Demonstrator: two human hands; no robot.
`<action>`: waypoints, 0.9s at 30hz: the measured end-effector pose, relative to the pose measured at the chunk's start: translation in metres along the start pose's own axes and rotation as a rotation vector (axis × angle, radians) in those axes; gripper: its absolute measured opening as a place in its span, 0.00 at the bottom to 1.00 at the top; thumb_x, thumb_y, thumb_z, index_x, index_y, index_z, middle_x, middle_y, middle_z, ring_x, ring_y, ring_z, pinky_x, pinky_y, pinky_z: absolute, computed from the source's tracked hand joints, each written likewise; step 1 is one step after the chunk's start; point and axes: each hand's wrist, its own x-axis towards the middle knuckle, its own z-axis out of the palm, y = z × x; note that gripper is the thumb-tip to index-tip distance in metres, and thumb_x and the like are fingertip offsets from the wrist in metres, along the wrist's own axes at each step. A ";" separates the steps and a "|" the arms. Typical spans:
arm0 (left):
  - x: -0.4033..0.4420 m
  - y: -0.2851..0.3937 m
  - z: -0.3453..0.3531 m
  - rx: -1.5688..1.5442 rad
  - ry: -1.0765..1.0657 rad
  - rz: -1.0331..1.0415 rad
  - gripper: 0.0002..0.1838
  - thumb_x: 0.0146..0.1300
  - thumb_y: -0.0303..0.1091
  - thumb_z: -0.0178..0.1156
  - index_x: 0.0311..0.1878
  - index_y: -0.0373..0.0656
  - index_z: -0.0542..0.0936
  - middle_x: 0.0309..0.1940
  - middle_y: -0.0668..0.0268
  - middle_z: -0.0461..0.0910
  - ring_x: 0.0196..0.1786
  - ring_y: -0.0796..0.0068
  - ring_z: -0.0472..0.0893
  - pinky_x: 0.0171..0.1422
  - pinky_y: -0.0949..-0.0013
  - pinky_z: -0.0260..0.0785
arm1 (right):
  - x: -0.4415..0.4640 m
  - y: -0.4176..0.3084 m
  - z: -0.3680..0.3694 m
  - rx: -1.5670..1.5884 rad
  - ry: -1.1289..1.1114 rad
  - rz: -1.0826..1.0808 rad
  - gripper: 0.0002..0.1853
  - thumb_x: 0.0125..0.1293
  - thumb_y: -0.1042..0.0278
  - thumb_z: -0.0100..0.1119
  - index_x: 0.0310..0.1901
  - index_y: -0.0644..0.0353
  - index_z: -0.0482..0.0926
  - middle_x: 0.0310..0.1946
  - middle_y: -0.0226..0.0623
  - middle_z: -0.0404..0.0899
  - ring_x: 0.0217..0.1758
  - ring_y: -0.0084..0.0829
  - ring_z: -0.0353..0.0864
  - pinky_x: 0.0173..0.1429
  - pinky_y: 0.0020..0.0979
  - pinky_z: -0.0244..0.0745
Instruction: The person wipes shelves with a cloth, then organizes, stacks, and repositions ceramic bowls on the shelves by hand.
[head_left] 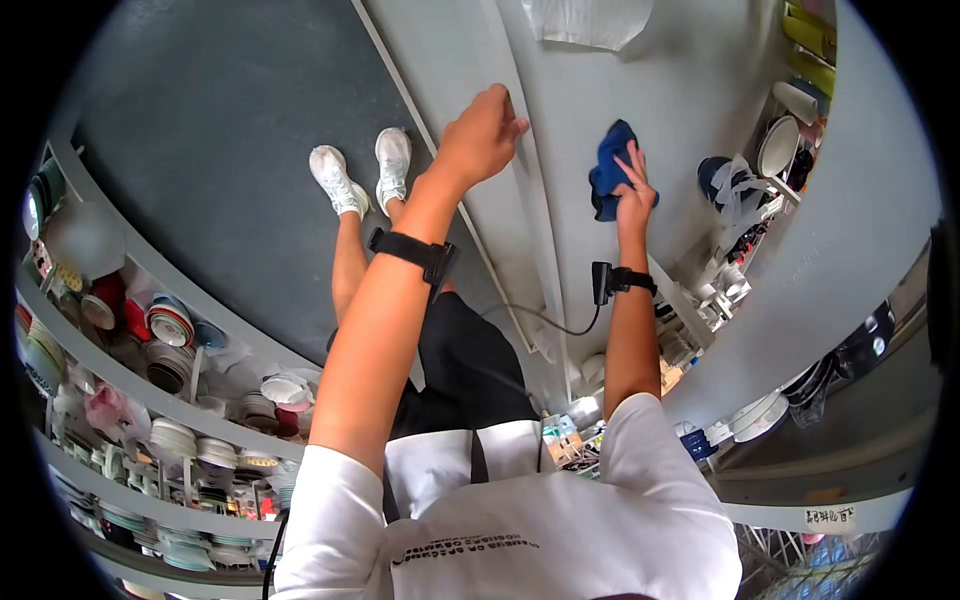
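1. Shelves (232, 362) crowded with stacked crockery are seen curving along the left side; they are bent by the wide lens around a dark grey floor (230, 110).
2. On a broad, pale grey shelf (700, 70), to the right of its raised edge, a blue cloth (607, 172) is laid; its long axis is run roughly along the forearm that is stretched towards it, with one narrow end pointed away from the body and the other turned back towards it.
3. Dark navy is shown by the cloth, with brighter blue along its folds; it is crumpled and soft, its outline is irregular, and its right side is partly covered by the hand.
4. The cloth is touched from above by the right hand (634, 190); its fingers are spread and laid across the fabric rather than clenched around it.
5. The left hand (482, 135) is held near the raised edge, well apart from the cloth; its fingers are loosely curled, and whether anything is grasped or the edge is touched cannot be told.
6. Pale grey, smooth and faintly marked, the shelf is topped at its far end by a whitish sheet (590, 22); along its right side a plate (778, 147) and a dark item wrapped in clear plastic (728, 188) are set.
7. Black bands are worn on both forearms; white shoes (338, 180) are planted on the floor.
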 end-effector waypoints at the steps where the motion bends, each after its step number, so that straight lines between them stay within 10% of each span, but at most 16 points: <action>1: -0.001 0.000 0.001 0.007 0.005 -0.011 0.12 0.67 0.38 0.59 0.39 0.40 0.69 0.38 0.55 0.77 0.42 0.51 0.78 0.48 0.55 0.69 | -0.004 0.002 -0.002 0.028 0.043 0.068 0.29 0.47 0.86 0.44 0.53 0.66 0.82 0.70 0.44 0.67 0.78 0.45 0.55 0.79 0.35 0.48; 8: 0.005 -0.002 -0.005 0.061 -0.074 -0.044 0.12 0.68 0.39 0.59 0.40 0.41 0.70 0.40 0.56 0.79 0.45 0.50 0.78 0.52 0.50 0.67 | 0.116 -0.031 0.036 -0.232 0.183 -0.214 0.31 0.54 0.79 0.48 0.63 0.60 0.75 0.71 0.54 0.62 0.76 0.50 0.56 0.79 0.38 0.49; 11: 0.004 0.014 -0.014 0.177 -0.166 -0.115 0.13 0.68 0.41 0.58 0.42 0.42 0.72 0.42 0.57 0.80 0.50 0.50 0.78 0.60 0.37 0.60 | 0.097 -0.060 0.062 -0.216 -0.139 -0.419 0.30 0.52 0.84 0.45 0.54 0.47 0.84 0.69 0.31 0.70 0.78 0.42 0.55 0.80 0.53 0.38; 17: -0.002 0.001 0.005 0.237 0.042 -0.079 0.17 0.70 0.49 0.57 0.43 0.44 0.71 0.41 0.63 0.83 0.52 0.53 0.80 0.62 0.22 0.44 | -0.008 -0.044 0.052 -0.161 -0.167 -0.237 0.26 0.54 0.87 0.45 0.47 0.53 0.87 0.69 0.31 0.70 0.78 0.41 0.56 0.78 0.53 0.40; 22: -0.008 -0.019 0.022 -0.101 0.214 -0.023 0.18 0.67 0.47 0.60 0.46 0.40 0.75 0.36 0.55 0.84 0.42 0.54 0.84 0.48 0.59 0.76 | -0.133 0.018 0.033 -0.193 0.020 -0.080 0.27 0.56 0.84 0.50 0.58 0.57 0.81 0.74 0.41 0.60 0.78 0.47 0.54 0.77 0.38 0.54; 27: -0.086 -0.057 0.025 -0.017 0.029 -0.027 0.17 0.69 0.44 0.58 0.47 0.38 0.75 0.33 0.53 0.83 0.38 0.56 0.84 0.45 0.60 0.75 | -0.264 0.067 0.010 -0.242 0.181 0.403 0.24 0.61 0.79 0.50 0.61 0.57 0.78 0.74 0.38 0.59 0.74 0.45 0.61 0.74 0.38 0.60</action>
